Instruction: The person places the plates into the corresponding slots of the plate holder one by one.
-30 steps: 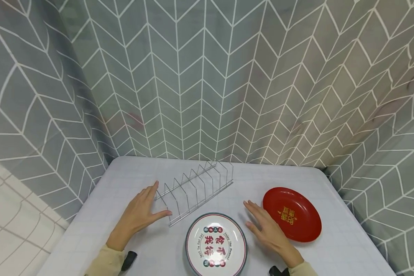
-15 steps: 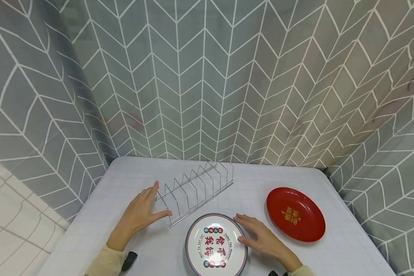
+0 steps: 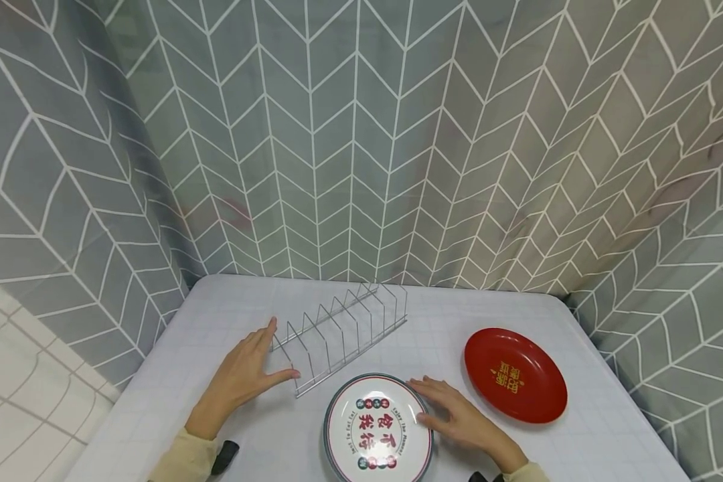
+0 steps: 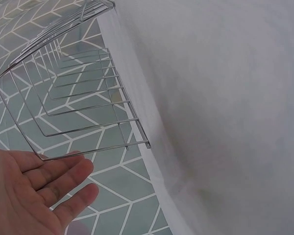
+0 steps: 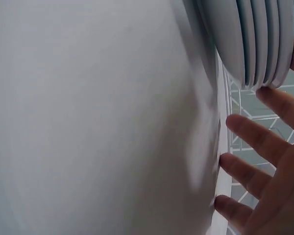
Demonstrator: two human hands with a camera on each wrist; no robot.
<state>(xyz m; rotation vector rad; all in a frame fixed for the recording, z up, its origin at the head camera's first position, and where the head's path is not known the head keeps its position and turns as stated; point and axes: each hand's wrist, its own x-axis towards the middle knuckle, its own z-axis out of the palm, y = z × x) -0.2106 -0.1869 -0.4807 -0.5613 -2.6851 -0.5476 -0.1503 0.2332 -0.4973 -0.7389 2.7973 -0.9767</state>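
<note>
My left hand (image 3: 245,365) is at the near left end of a wire plate rack (image 3: 340,335), thumb and fingers spread around its end wires. In the left wrist view, loosely bent fingers (image 4: 71,178) lie right by the rack's end wire. Near the front edge stands a stack of white plates (image 3: 378,428) with dark rims; the top one bears red characters. My right hand (image 3: 458,418) is at the stack's right side, thumb over the top plate's rim. Its index fingertip touches the plates' edges in the right wrist view, while the other fingers (image 5: 257,137) spread straight below.
A red oval plate (image 3: 515,375) with yellow characters lies on the right of the white-covered table (image 3: 434,314). Grey patterned curtains (image 3: 361,167) hang behind the table and at both sides.
My right hand has moved left from the red plate to the white stack, the red plate shifting slightly right. The top plate's print has turned slightly. My left hand stays at the rack.
</note>
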